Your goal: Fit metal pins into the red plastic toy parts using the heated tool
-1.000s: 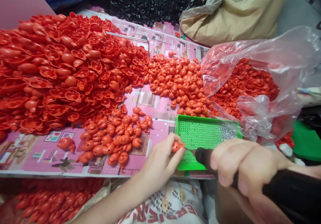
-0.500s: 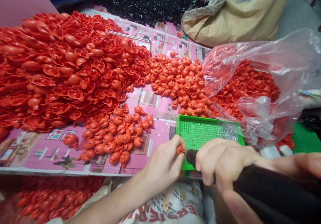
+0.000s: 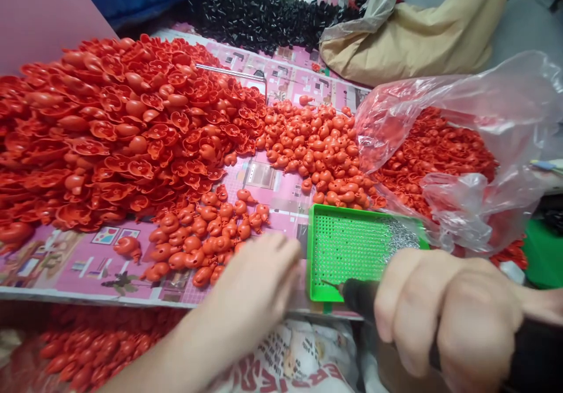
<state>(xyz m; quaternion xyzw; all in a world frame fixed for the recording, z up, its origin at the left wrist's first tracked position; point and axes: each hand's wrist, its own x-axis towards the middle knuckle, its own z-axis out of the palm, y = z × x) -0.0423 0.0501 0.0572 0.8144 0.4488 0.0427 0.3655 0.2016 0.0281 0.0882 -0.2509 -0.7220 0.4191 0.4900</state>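
Note:
My right hand (image 3: pixel 444 311) is wrapped round a black electric screwdriver (image 3: pixel 360 299), its thin bit pointing left over the near edge of a green tray (image 3: pixel 312 252). Small screws (image 3: pixel 402 236) lie heaped at the tray's right end, and its perforated floor has rows of holes. My left hand (image 3: pixel 259 281), smeared by motion, is between the tray and a small group of rounded red plastic pieces (image 3: pixel 193 243). Its fingers are turned away, so whether they hold anything is hidden.
Red half shells (image 3: pixel 105 129) form a large pile on the left. More rounded red pieces (image 3: pixel 316 141) lie behind the tray, beside a clear plastic bag (image 3: pixel 466 193) of red parts. Black parts (image 3: pixel 264 14) and a tan sack (image 3: pixel 409 41) are at the back.
My left hand has moved left from the screwdriver tip towards the small group; the red piece at its fingertips no longer shows. My right hand and screwdriver have shifted right and slightly down.

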